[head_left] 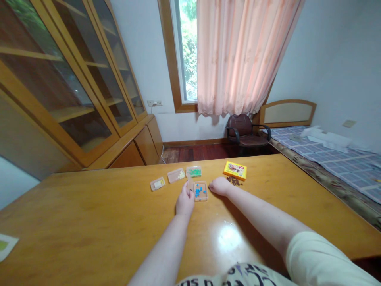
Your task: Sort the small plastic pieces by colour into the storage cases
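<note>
Between my hands on the wooden table is a small clear box [201,191] with several blue pieces inside. My left hand [185,201] is at the box's left side, fingers closed on a thin, flat, clear or brownish piece [190,185] that looks like a lid. My right hand [219,186] rests on the table right of the box, its fingers bent together at the tips; anything between them is too small to make out. Behind it, dark brown pieces [234,181] lie loose beside a yellow box [235,170].
Behind the hands stand a box of green pieces [194,172], a box of pale pieces [176,175] and a small box with a white and yellow item [157,184]. A brown chair [248,133] is beyond the table [89,222], a bed [321,147] at the right.
</note>
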Available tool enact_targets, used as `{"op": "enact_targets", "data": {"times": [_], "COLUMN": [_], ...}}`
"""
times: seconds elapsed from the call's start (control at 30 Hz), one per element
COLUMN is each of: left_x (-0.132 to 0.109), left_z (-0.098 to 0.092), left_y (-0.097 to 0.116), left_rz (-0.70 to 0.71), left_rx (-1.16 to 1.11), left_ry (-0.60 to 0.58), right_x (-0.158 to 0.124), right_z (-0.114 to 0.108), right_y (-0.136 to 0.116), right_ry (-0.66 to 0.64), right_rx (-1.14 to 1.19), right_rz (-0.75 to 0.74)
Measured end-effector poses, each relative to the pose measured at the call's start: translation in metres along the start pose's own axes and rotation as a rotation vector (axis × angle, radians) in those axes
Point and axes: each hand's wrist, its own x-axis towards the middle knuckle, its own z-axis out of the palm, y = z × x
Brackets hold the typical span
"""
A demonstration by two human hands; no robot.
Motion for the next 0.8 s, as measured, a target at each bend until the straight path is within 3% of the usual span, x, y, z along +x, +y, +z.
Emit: {"op": "enact_targets", "data": {"times": [0.2, 0.5, 0.6, 0.67, 0.8], "left_x": [0.0, -0.002, -0.004, -0.004, -0.002], "left_z": [0.0, -0.002, -0.004, -0.004, -0.001], "left_y": [0.0, 0.003, 0.005, 0.004, 0.002], "left_rz": [-0.002, -0.018, 0.002, 0.018, 0.027], "left_rx": [-0.015, 0.017, 0.009, 0.001, -0.027], "left_ry": [0.004, 0.01, 0.011, 0.011, -0.007], "right_x": [-0.006, -0.001, -0.008, -0.018, -0.046], "right_z": [-0.008, -0.012, -0.006, 0.002, 0.017], "right_y": [-0.003, -0.041, -0.032, -0.019, 0.004], "right_ry": [0.028, 0.301, 0.392, 0.43, 0.324], "right_rx": [0.012, 0.228, 0.329, 0.348, 0.304], "right_rz": [0.033, 0.077, 0.14, 0.257, 0.469]}}
